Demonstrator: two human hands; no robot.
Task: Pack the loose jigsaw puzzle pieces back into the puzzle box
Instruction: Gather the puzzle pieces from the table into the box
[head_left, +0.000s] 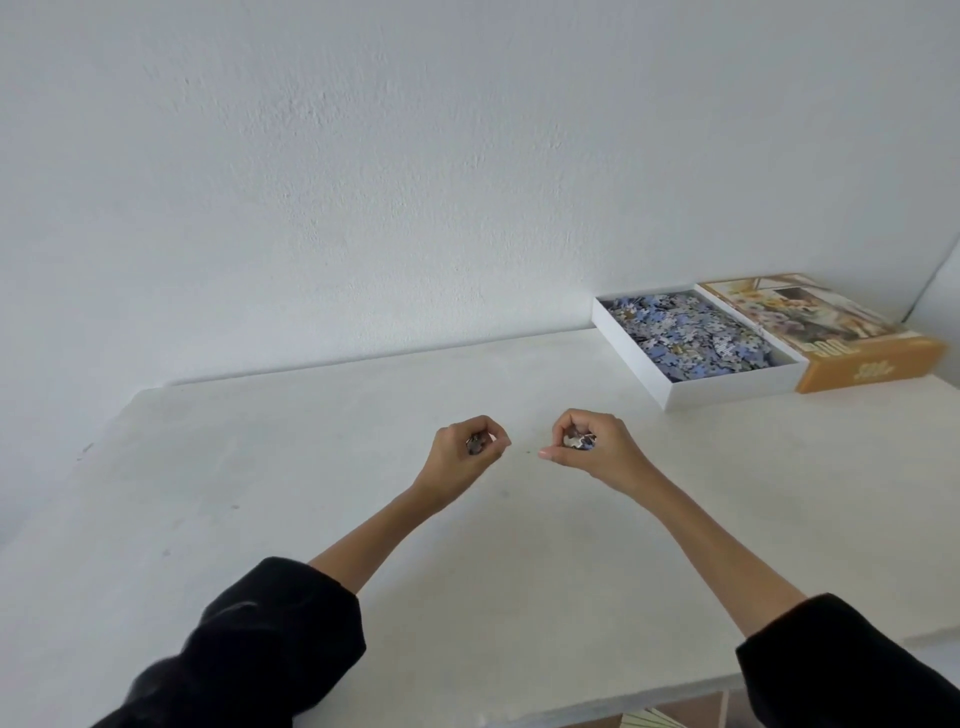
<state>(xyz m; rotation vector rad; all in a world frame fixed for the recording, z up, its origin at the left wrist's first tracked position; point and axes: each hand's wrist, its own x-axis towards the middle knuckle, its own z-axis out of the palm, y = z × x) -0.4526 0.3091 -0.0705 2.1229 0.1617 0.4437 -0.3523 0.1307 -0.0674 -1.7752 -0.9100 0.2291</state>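
Observation:
Over the middle of the white table (311, 467), my left hand (462, 457) curls around a few dark puzzle pieces (475, 445). My right hand (597, 449), a short gap to its right, grips several pieces (577, 441), one pale piece showing between thumb and fingers. The open white puzzle box (727, 387) stands at the back right of the table, well beyond my right hand. Blue and grey loose pieces (685, 332) fill it.
The orange box lid (852, 364), with a flower picture on top, lies against the box's right side near the table's right edge. A white wall runs behind the table. Black sleeves cover both forearms near the table's front edge.

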